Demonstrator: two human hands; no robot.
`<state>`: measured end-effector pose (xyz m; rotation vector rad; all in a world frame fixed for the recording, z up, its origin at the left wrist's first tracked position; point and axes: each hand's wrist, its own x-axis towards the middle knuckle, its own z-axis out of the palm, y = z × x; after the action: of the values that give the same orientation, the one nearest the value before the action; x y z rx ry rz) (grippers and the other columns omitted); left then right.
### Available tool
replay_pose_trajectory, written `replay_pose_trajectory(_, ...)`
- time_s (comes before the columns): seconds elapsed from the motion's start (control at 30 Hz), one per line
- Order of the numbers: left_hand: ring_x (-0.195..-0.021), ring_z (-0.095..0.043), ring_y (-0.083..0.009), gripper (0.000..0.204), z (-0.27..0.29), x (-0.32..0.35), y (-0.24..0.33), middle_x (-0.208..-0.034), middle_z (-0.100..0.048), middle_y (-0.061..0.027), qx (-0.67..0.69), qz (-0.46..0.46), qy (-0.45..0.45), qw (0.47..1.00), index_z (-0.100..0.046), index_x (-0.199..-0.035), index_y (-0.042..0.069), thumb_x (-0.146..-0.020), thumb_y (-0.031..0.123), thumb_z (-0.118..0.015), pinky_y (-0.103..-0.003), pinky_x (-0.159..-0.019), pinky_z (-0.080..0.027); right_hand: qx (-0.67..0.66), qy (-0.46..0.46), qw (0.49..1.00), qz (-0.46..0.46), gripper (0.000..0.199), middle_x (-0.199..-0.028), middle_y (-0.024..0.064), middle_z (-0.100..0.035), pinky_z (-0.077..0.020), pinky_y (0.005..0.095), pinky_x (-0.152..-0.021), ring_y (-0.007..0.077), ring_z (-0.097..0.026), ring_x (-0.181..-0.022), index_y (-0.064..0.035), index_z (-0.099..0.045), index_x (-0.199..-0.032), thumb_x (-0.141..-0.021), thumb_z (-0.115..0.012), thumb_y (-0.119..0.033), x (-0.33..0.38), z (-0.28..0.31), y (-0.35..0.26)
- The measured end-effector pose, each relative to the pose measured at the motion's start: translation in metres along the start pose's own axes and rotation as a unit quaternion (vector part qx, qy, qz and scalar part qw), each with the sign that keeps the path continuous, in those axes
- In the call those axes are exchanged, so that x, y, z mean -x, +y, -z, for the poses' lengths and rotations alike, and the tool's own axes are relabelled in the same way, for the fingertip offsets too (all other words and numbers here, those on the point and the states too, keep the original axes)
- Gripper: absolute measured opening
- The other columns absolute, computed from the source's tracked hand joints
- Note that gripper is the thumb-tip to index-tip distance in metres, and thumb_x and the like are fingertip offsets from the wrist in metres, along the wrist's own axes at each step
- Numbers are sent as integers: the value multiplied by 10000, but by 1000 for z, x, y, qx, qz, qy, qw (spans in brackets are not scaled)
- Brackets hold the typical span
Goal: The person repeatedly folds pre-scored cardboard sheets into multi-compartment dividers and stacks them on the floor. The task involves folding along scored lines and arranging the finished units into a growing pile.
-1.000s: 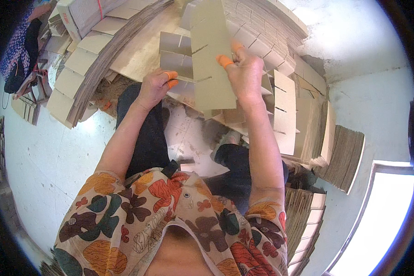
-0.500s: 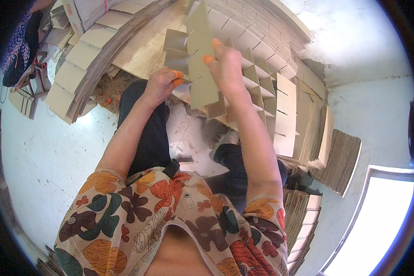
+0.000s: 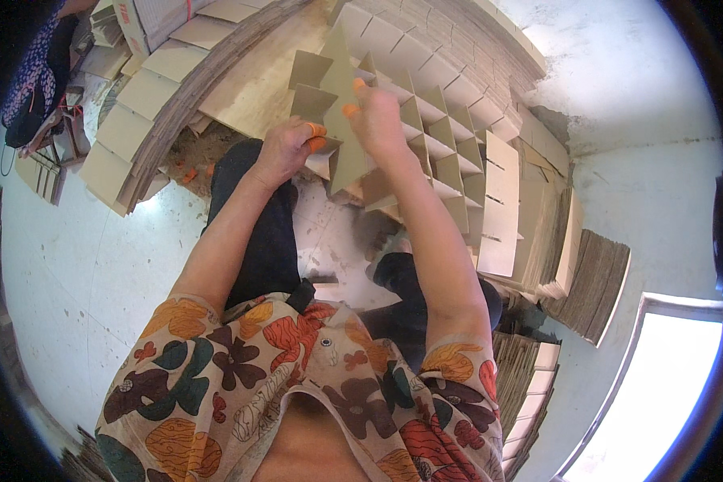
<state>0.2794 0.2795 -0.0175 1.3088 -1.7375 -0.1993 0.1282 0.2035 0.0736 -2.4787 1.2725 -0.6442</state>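
A cardboard divider grid [image 3: 438,136] with square cells stands in front of me, its crossed strips upright. One wide grey-tan cardboard strip [image 3: 345,157] runs across the grid's left part, and my right hand [image 3: 377,119] grips it from the right side. Orange covers wrap the thumb and a finger of that hand. My left hand [image 3: 285,153], with similar orange covers, is closed at the near left corner of the grid, pinching the end of a cross strip [image 3: 321,150]. Other cross strips [image 3: 312,100] stick out to the left of the wide strip.
Long stacks of slotted cardboard strips lie behind the grid [image 3: 426,60] and to the left [image 3: 149,104]. A slotted strip [image 3: 498,201] and further stacks [image 3: 590,277] stand at the right. Another person's patterned clothing [image 3: 32,84] shows at the far left.
The wide strip has shifted left and sits lower among the cross strips. My right hand moved left and slightly nearer with it; my left hand barely moved.
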Motion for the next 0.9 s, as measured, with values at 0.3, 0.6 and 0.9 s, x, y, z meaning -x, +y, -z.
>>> replay_pose_trajectory(0.3, -813, -585, -288, 254, 6, -1, 4, -913, -646, -102, -19, 0, -31, 999, -634, -932, 61, -699, 113, -720, -375, -701, -489, 83, -70, 993, -57, 228, -829, 215, -621, -488, 459, -679, 377, -611, -814, -14, -596, -920, -829, -605, -223, 9, -20, -12)
replay_pose_trajectory(0.6, -1310, -308, -317, 881, 11, -28, 47, -1380, -401, -96, -130, -117, -167, 970, -392, -1350, 64, -554, 96, -768, -445, -1056, -290, 229, 116, 956, -144, 454, -966, 186, -610, -492, 466, -729, 368, -567, -976, -18, -578, -992, -843, -584, -446, 20, 42, 125)
replay_pose_trajectory(0.9, -1373, -210, -295, 783, -51, -111, 37, -1459, -287, -103, -151, -117, -265, 945, -381, -1336, 16, -630, 47, -719, -425, -1104, -246, 59, -62, 985, -147, 524, -919, 214, -638, -490, 429, -751, 370, -612, -866, -14, -523, -1192, -831, -633, -376, 51, 81, 94)
